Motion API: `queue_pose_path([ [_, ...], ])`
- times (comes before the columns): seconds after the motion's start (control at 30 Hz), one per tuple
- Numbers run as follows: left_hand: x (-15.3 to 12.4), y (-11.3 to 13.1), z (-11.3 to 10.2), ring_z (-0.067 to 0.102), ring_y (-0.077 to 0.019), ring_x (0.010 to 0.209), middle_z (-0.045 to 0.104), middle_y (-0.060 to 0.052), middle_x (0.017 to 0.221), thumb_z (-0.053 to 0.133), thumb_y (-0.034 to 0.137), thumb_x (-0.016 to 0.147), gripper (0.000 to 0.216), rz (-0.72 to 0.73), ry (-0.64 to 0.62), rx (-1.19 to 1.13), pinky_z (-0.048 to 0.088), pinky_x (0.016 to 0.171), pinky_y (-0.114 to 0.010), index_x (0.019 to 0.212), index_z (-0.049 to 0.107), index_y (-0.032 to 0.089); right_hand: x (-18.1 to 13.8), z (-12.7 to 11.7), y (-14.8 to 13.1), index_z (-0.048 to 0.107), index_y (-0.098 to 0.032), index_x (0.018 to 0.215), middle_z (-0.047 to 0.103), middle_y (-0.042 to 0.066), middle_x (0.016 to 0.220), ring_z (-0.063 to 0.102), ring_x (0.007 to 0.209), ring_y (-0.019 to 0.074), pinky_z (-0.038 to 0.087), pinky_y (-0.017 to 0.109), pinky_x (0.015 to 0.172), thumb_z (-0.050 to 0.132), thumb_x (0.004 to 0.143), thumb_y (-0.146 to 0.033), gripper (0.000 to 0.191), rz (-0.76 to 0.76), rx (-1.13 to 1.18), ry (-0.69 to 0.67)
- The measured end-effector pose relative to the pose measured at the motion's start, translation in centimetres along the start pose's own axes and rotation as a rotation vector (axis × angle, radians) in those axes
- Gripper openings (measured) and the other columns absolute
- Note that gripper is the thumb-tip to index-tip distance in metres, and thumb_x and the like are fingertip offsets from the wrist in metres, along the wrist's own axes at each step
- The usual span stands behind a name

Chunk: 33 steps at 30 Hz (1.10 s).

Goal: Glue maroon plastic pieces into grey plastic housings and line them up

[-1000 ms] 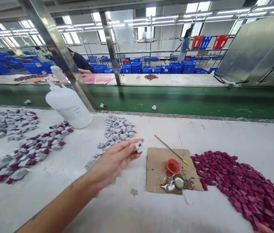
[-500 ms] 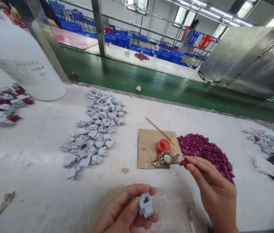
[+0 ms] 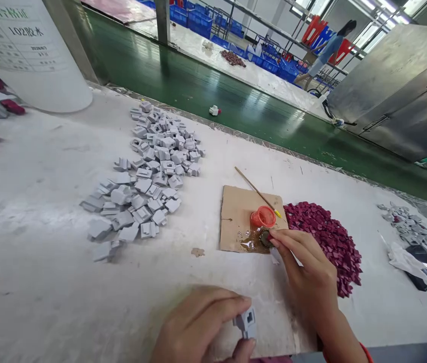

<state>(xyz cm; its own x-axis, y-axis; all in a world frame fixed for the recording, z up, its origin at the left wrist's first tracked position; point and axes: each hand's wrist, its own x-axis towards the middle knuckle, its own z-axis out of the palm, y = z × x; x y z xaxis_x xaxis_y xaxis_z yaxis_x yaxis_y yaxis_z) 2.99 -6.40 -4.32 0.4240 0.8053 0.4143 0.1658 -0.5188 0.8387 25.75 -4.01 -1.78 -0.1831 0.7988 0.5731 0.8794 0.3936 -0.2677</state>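
Note:
My left hand [image 3: 208, 322] pinches a small light-grey plastic part [image 3: 247, 322] with a square hole, between thumb and fingers near the table's front edge. My right hand [image 3: 306, 267] has its fingertips closed on a small maroon plastic piece [image 3: 270, 236], mostly hidden by them. That piece is at the small round cap [image 3: 265, 238] on a cardboard sheet [image 3: 232, 217]; whether it touches the cap's inside I cannot tell. Wet brown liquid [image 3: 249, 243] lies around the cap. Behind it stands a red cup [image 3: 263, 217], with a yellow-tipped stick [image 3: 257, 190] beside it.
A heap of grey parts [image 3: 153, 171] lies left, a maroon heap [image 3: 323, 242] right. A large white bottle [image 3: 47, 70] stands at the back left. Beyond the table edge runs a green conveyor [image 3: 183, 80] bearing one part [image 3: 214, 110]. A black packet [image 3: 423, 267] lies far right.
My right hand has moved left, bringing the maroon piece from the cardboard's edge to the round cap. My left hand has turned the grey part and shifted slightly right. The view has tilted downward.

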Motion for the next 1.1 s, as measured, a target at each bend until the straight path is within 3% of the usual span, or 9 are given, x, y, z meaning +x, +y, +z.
queue_pose_path([
  [0.1,-0.1,-0.3,0.5,0.069,-0.0165,0.091,0.076,-0.002,0.094,0.072,0.008,0.075,0.037,0.088,0.055,0.171,0.058,0.088,-0.023,0.109,0.063,0.017,0.0,-0.2,0.0,0.067,-0.021,0.104,0.07,0.005,0.097,0.065,0.088,0.0184,0.055,0.035,0.079,0.059,0.089,-0.004,0.025,-0.003,-0.008,0.003],
  [0.2,-0.3,-0.5,0.9,0.068,-0.0193,0.096,0.077,-0.001,0.096,0.071,0.01,0.076,0.033,0.08,0.073,0.259,0.058,0.089,-0.026,0.108,0.066,0.017,-0.3,-1.0,-0.8,0.067,-0.021,0.105,0.068,0.005,0.098,0.064,0.09,0.0188,0.054,0.036,0.081,0.061,0.086,-0.001,0.028,0.009,0.002,0.058],
  [0.37,-0.3,-0.2,1.0,0.067,-0.0191,0.096,0.077,0.002,0.093,0.069,0.008,0.075,0.03,0.002,0.086,0.242,0.058,0.089,-0.027,0.103,0.068,0.019,-2.3,-2.0,-4.0,0.066,-0.02,0.109,0.066,0.004,0.098,0.063,0.088,0.0181,0.055,0.033,0.074,0.06,0.085,0.001,0.032,0.109,0.233,0.046],
  [0.53,0.1,0.3,1.1,0.068,-0.0184,0.088,0.078,0.002,0.088,0.067,0.009,0.075,0.024,-0.036,0.134,0.225,0.06,0.084,-0.026,0.096,0.068,0.018,-4.1,-0.8,-6.5,0.065,-0.019,0.105,0.068,0.005,0.092,0.065,0.085,0.0171,0.057,0.028,0.068,0.057,0.087,-0.002,0.026,0.134,0.424,-0.008],
  [0.87,0.3,0.6,1.2,0.067,-0.0172,0.09,0.076,0.003,0.084,0.065,0.008,0.074,0.022,-0.074,0.168,0.234,0.059,0.082,-0.024,0.094,0.067,0.017,-4.2,-0.1,-6.6,0.065,-0.016,0.103,0.068,0.006,0.091,0.065,0.087,0.0163,0.058,0.025,0.072,0.056,0.089,-0.003,0.021,0.161,0.447,-0.04],
  [1.1,0.3,0.7,1.5,0.066,-0.0168,0.089,0.075,0.002,0.084,0.064,0.008,0.076,0.019,-0.093,0.151,0.234,0.059,0.082,-0.025,0.093,0.067,0.016,-5.0,0.0,-6.3,0.063,-0.014,0.111,0.066,0.007,0.104,0.063,0.1,0.0168,0.057,0.027,0.083,0.054,0.086,0.004,0.032,0.138,0.512,-0.15],
])
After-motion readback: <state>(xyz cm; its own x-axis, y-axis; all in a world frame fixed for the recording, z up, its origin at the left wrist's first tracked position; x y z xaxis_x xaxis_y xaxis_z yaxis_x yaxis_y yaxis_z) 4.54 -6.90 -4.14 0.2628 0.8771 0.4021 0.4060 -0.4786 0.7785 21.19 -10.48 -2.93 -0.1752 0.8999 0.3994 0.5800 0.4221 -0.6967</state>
